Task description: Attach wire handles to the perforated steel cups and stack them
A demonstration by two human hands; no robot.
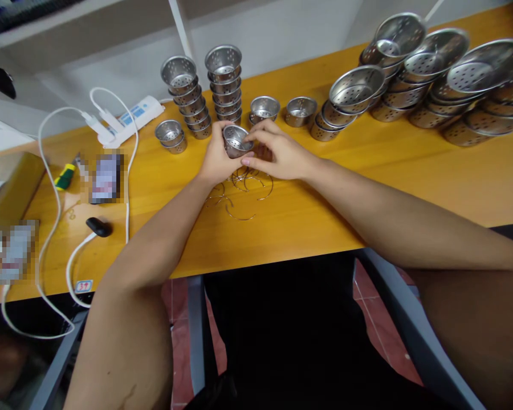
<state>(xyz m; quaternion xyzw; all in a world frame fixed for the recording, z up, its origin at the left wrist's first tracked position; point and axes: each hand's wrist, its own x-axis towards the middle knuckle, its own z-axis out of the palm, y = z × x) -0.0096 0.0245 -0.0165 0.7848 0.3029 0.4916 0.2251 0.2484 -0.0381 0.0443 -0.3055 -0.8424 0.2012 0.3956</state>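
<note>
A small perforated metal cup [238,138] is tilted toward me above the table. My left hand [217,152] grips it from its left side, thumb up by the rim. At the cup's right edge is my right hand [277,149], its fingers bent in a pinch; what they hold, if anything, is hidden. Under the hands lie several thin wire rings [240,215], some overlapping. Beyond them stand two tall stacks of perforated cups [191,105] [226,85], a short stack [171,136] to the left, and low cups [264,108] [300,111] to the right.
Larger perforated metal pots [427,85] are stacked at the back right. On the left are a white power strip [132,119] with cables, two blurred phones [106,177] [17,250], a green-yellow screwdriver [65,177] and a black earbud case [98,226]. The table's front edge runs before my lap.
</note>
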